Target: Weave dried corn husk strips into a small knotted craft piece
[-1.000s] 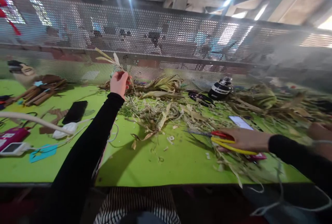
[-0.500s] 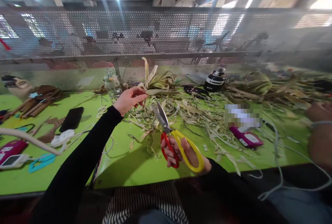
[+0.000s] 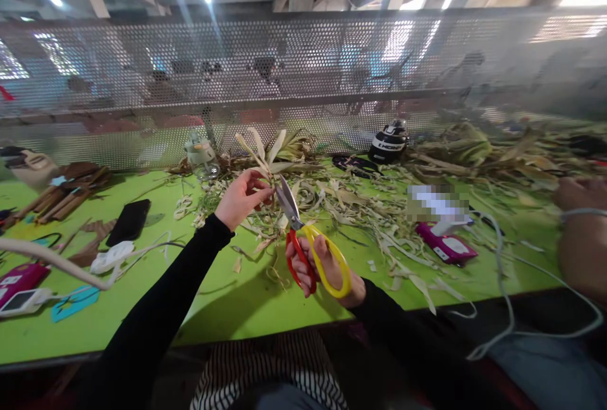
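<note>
Pinched between the fingers of my left hand is a small bunch of pale dried leaf strips, their ends fanning upward. My right hand grips a pair of scissors with one red and one yellow handle. The blades are parted a little, and their tips reach close to the bunch beside my left fingertips. Whether the blades touch the strips I cannot tell. Below and behind both hands lies a litter of leaf scraps on the green table.
At left are a black phone, a white plug and brown bundles. A clear bottle and a black-and-white bottle stand behind. Rightward are a magenta device, cables and another person's arm. A perforated screen borders the back.
The scissors have moved up and left, bringing their tips nearer the leaf bunch. My left hand has shifted slightly, and the bunch now leans more to the left.
</note>
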### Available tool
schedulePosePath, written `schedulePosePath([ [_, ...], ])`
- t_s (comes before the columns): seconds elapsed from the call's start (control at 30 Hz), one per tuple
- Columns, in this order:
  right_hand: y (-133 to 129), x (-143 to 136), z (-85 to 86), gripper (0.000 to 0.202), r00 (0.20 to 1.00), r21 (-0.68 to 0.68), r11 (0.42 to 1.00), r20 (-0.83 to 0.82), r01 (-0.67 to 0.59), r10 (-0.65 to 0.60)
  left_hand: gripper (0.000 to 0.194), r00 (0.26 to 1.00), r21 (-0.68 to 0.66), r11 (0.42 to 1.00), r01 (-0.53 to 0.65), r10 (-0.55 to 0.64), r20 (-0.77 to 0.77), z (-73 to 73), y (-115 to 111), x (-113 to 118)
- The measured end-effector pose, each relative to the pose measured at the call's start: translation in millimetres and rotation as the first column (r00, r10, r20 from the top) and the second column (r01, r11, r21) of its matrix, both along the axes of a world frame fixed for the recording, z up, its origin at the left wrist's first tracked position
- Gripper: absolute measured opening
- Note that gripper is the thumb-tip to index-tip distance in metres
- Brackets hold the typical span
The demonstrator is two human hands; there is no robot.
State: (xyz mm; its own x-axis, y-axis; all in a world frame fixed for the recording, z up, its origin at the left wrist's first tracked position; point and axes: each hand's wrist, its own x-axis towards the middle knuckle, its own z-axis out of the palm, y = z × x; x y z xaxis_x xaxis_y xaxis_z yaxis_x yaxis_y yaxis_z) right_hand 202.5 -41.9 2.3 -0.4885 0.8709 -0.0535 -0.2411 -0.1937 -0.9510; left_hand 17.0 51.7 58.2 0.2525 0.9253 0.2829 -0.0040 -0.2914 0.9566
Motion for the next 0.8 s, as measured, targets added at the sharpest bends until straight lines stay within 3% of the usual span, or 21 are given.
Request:
schedulePosePath([
  [0.3, -8, 4, -0.3, 0.065, 0.978, 0.006, 0.988, 0.147, 0.152, -0.151, 0.032, 0.998, -0.081, 0.997, 0.018, -0.013, 0.063, -5.1, -4, 6],
  [0.47, -9, 23, -6.5, 0.069, 0.984, 0.047, 0.992, 0.127, 0.118, -0.123, 0.028, 0.993, -0.163, 0.986, 0.018, 0.001, 0.114, -6.8, -5, 3],
  [0.7, -11, 38, -16.3, 0.066, 0.958, 0.134, 0.991, 0.286, -0.010, -0.029, 0.025, 0.988, -0.231, 0.973, 0.000, 0.035, 0.148, -14.1, -5, -2],
  [0.8, -9, 37, -17.8, 0.062, 0.935, 0.194, 0.981, 0.350, -0.010, -0.060, 0.022, 0.993, -0.217, 0.976, -0.019, 0.045, 0.113, -18.2, -4, -5],
])
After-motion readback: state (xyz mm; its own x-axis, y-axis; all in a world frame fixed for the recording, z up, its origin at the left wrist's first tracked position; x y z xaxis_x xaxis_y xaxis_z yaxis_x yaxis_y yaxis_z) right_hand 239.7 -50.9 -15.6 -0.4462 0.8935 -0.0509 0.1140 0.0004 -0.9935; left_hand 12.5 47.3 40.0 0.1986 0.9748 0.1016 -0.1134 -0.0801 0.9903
